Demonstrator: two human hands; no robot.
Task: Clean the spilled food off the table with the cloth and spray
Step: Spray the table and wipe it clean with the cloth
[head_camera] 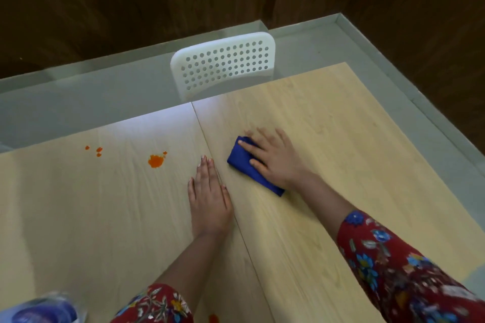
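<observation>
Head view is showing the right hand (275, 158) pressing spread, straight fingers onto the folded blue cloth (240, 158) on the table (328, 126). The left hand (208, 191) is lying flat, fingers together, near the orange spill (155, 161). The spray bottle (44, 309) at the near left edge is appearing too blurred to read.

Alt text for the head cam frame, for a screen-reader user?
A person's right hand presses a folded blue cloth on a light wooden table; the left hand lies flat beside it. Orange food spills sit left of both hands, not yet wiped. A white perforated chair stands past the far edge.
</observation>
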